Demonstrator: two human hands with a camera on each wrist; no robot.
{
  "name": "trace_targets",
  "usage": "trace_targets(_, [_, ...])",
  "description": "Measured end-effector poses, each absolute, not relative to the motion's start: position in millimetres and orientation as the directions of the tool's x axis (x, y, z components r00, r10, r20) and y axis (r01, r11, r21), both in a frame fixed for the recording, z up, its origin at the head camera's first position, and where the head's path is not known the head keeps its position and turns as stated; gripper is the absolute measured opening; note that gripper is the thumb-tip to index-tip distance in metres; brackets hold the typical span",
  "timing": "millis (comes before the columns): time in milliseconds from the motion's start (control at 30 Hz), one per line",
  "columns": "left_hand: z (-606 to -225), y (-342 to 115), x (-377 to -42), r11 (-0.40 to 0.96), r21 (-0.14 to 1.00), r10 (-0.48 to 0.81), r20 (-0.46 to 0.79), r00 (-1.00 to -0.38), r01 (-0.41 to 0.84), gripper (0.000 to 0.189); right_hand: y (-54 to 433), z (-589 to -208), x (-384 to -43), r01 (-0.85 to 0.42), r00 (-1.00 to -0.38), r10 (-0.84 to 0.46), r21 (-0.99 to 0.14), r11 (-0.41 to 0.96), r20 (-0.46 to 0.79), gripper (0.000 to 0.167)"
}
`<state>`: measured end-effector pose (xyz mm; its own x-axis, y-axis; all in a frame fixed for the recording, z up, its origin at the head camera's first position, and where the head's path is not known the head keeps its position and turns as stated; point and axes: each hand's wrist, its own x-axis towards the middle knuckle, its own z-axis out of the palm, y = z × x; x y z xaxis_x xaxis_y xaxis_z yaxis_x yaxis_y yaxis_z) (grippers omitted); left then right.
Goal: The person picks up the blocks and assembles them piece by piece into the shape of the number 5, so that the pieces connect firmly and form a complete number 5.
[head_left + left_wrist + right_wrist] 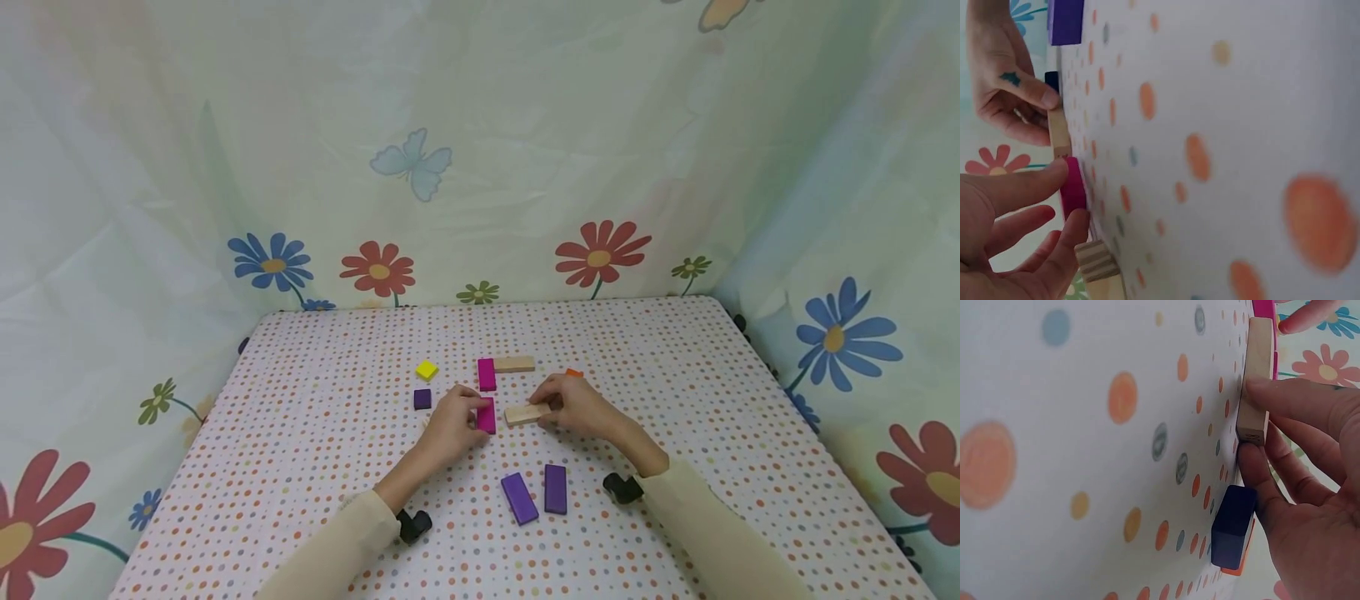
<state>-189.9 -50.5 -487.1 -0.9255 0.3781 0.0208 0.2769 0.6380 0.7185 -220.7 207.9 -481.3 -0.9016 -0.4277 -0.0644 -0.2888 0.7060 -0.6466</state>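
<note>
My left hand (452, 425) pinches a magenta block (487, 417) that lies flat on the table. In the left wrist view, the thumb is at one end of this block (1073, 185) and a fingertip at the other. The right hand (577, 407) grips a plain wooden block (522, 414) by its right end, thumb on its near side in the right wrist view. The wooden block points toward the magenta one. Behind them, a second magenta block (487, 375) stands beside another plain wooden block (515, 364), forming a corner.
Two purple blocks (520, 498) lie in front of the hands. Left of them are a yellow block (427, 370), a dark purple block (422, 399) and a striped-end wooden block (1099, 265). A dark blue block (1234, 525) and an orange block (574, 372) are by the right hand.
</note>
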Motion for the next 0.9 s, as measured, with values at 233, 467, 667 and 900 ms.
trace_targets(233, [-493,-46,-189,0.67,0.679,0.358,0.059,-0.932,0.3,0.039,208,-482,-221,-0.294,-0.9,-0.43,-0.64,0.71,-0.064,0.025])
trace_targets(467, [-488,-43,-193,0.678,0.676,0.368,0.029,-0.929,0.29,0.042,207,-482,-222,-0.298,-0.903,-0.426,-0.626,0.72,-0.059,0.026])
trace_targets(667, [-487,-42,-197,0.678,0.676,0.372,0.026,-0.928,0.29,0.042,205,-482,-225,-0.299,-0.902,-0.427,-0.622,0.724,-0.064,0.026])
trace_targets(900, [-488,-41,-200,0.677,0.679,0.362,0.026,-0.932,0.282,0.041,200,-481,-227,-0.312,-0.906,-0.42,-0.601,0.736,-0.045,0.024])
